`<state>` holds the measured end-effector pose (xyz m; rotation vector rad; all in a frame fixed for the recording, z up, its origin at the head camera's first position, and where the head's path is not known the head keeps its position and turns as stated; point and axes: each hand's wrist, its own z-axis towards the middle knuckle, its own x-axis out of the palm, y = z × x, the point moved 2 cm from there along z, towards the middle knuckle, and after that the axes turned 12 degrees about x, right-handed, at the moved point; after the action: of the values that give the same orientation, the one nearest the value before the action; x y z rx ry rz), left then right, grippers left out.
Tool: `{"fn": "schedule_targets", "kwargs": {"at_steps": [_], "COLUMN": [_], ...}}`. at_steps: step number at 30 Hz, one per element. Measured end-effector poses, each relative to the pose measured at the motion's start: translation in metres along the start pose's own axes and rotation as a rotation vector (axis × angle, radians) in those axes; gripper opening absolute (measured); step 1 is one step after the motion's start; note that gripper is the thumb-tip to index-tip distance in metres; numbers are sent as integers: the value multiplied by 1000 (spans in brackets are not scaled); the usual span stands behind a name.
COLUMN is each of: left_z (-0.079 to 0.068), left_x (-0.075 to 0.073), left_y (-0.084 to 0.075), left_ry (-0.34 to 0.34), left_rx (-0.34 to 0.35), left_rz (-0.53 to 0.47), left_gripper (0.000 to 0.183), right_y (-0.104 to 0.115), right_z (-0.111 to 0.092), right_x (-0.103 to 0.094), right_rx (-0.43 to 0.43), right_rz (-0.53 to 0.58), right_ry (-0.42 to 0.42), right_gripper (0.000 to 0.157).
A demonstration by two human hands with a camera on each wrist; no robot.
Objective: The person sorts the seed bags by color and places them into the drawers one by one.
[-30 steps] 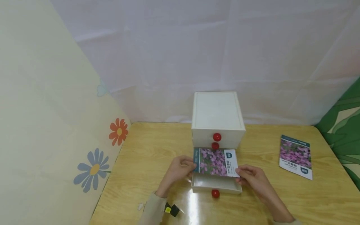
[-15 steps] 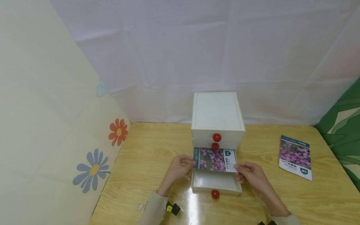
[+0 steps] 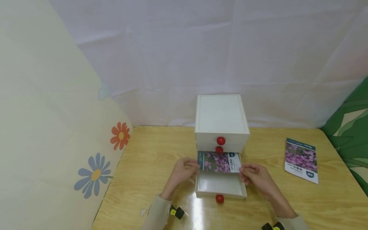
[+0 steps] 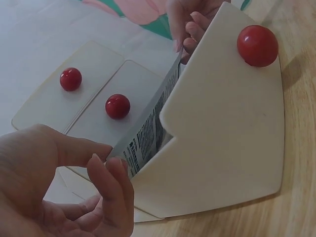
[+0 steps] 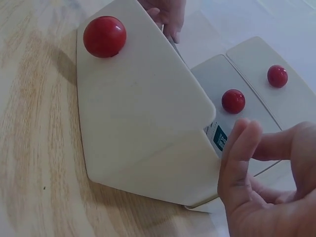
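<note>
A flower seed packet (image 3: 217, 162) with a photo of pink-purple blooms lies partly inside the pulled-out bottom drawer (image 3: 205, 194). Its far part is under the upper drawers of a small white drawer box (image 3: 219, 113). My left hand (image 3: 182, 172) pinches the packet's left edge between thumb and fingers. At the opposite edge, my right hand (image 3: 257, 179) pinches the white end. The left wrist view shows the packet's printed back (image 4: 145, 140) slanting above the drawer. Only a small corner of it (image 5: 218, 137) shows in the right wrist view.
A second, similar seed packet (image 3: 302, 160) lies on the wooden table (image 3: 161, 143) at the right. Red round knobs (image 3: 221, 141) stick out from the drawer fronts. A white cloth (image 3: 161, 64) hangs behind, and a flower-decorated panel (image 3: 57, 111) stands at the left.
Both hands have pushed the packet away from me, deeper into the drawer box. More of the drawer's bare floor shows at the front. The drawer itself stays put.
</note>
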<state>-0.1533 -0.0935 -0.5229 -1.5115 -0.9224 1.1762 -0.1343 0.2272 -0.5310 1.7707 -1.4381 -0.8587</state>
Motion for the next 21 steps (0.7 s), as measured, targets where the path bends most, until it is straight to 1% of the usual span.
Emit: {"fn": "schedule_targets", "kwargs": {"at_steps": [3, 9, 14, 21], "left_z": [1, 5, 8, 10], "left_x": [0, -1, -1, -1], "left_y": [0, 4, 5, 2], "left_ry": [-10, -23, -39, -62], "left_rx": [2, 20, 35, 73], "left_rz": [8, 31, 52, 114], "left_gripper": [33, 30, 31, 29], "right_y": [1, 2, 5, 8], "right_z": [1, 2, 3, 5], "right_x": [0, 2, 4, 7], "right_rx": [-8, -4, -14, -50], "right_rz": [-8, -6, -36, -105], "right_ry": [-6, -41, -78, -173], "right_gripper": [50, 43, 39, 33]}}
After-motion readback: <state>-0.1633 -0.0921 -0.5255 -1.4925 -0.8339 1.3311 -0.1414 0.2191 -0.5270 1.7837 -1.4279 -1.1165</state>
